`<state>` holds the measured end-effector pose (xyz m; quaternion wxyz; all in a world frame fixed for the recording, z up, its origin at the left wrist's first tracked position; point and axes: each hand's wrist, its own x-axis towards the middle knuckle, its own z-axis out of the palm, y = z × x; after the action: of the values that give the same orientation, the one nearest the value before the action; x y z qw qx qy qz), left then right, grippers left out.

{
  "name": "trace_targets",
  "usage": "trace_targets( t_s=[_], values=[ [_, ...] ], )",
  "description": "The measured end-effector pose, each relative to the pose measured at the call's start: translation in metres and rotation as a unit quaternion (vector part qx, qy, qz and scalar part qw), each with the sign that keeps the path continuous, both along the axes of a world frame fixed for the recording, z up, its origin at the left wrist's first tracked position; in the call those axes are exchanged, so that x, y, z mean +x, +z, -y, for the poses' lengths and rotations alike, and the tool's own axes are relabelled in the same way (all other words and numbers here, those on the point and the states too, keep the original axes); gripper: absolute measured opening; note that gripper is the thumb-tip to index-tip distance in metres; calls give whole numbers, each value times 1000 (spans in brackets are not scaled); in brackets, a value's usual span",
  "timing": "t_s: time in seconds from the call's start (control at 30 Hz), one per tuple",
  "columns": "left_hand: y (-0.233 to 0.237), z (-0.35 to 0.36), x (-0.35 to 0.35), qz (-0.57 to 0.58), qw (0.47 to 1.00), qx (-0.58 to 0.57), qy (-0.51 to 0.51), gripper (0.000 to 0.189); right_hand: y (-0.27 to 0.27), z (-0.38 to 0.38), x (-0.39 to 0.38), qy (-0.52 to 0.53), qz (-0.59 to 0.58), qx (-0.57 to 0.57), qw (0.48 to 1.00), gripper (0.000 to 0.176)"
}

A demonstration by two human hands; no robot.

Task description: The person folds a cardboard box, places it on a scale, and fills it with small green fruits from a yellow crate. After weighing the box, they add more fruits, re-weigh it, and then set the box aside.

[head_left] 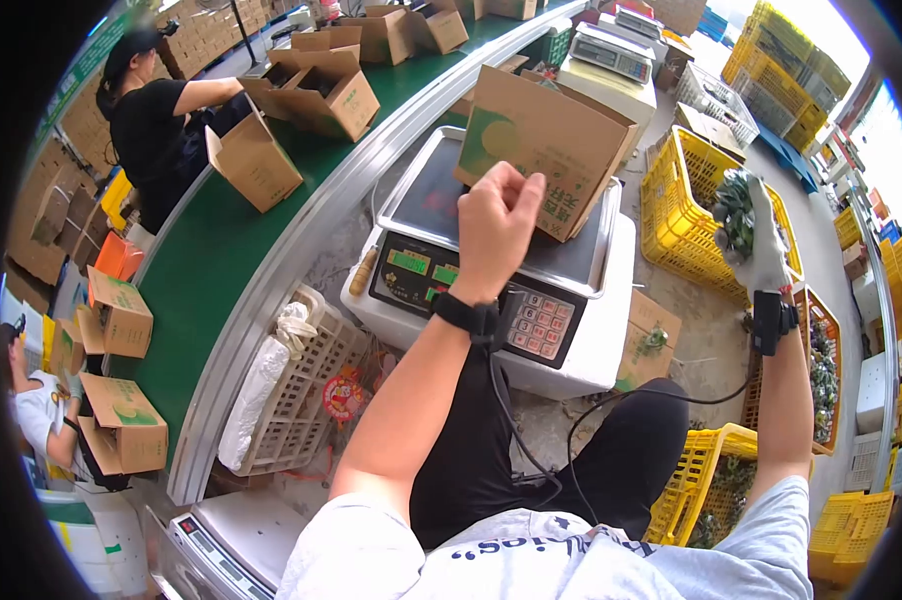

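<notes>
My left hand [501, 225] is bare, with a black band on the wrist, and its fingers are curled together in front of a cardboard box [571, 150]. What the fingers grip, if anything, I cannot make out. That box, with a green print, stands tilted on the dark pan of a digital scale [421, 205]. Out to the right, my right hand [768, 245] wears a whitish glove and grips a clump of green leafy plants [737, 212]. It hangs over a yellow crate [671, 195]; a black device and cable sit on that wrist.
A green conveyor [321, 170] with a metal rail runs along the left, carrying open cartons [331, 100]. Two people [146, 120] work beyond it. More plants fill an orange crate [821, 375] and a yellow crate [686, 490] beside my legs. A white basket [311, 400] stands left of the scale.
</notes>
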<state>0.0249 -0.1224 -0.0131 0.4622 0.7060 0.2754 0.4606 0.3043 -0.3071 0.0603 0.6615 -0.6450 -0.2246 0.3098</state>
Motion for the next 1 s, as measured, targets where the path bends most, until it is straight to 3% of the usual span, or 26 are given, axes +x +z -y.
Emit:
trace_targets(
  t_s=[0.07,0.13,0.17,0.23,0.33,0.47,0.53,0.63,0.77,0.83,0.87,0.9,0.93,0.97,1.0],
  values=[
    [18,26,-9,25,999,41,-26,34,-18,8,0,-56,-11,22,998,46],
    [0,54,5,11,982,62,-176,30,-31,26,-2,-44,-16,-12,999,45],
    [2,69,6,-54,966,50,-250,31,-47,35,5,-45,-25,-25,998,46],
    [-17,85,14,-106,942,41,-315,32,-74,61,16,-67,-33,-63,995,48],
    [-36,83,13,-164,923,131,-322,28,-99,129,19,-130,-39,-119,984,50],
    [-35,82,10,-162,933,90,-308,28,-108,242,-1,-299,-26,-152,942,47],
    [-35,87,9,-155,932,86,-318,29,-131,359,24,-301,-94,-225,922,48],
    [-34,93,10,-149,925,88,-339,29,-126,410,-37,-428,-59,-227,873,48],
    [-29,101,12,-143,914,68,-373,28,-167,501,-63,-499,-112,-282,812,46],
    [-27,104,11,-134,912,60,-383,28,-220,593,-30,-440,-124,-279,844,49],
    [-25,104,11,-126,910,53,-390,28,-241,617,-9,-294,-62,-426,853,53],
    [-22,104,10,-127,911,57,-387,28,-251,623,3,-135,5,-553,822,64],
    [-17,104,8,-137,907,55,-395,28,-218,558,-1,-153,157,-581,784,61],
    [-14,105,7,-148,902,51,-403,28,-213,527,27,-185,189,-469,843,61],
    [-13,107,6,-151,901,54,-403,28,-186,469,43,-183,222,-416,863,56]
  ],
)
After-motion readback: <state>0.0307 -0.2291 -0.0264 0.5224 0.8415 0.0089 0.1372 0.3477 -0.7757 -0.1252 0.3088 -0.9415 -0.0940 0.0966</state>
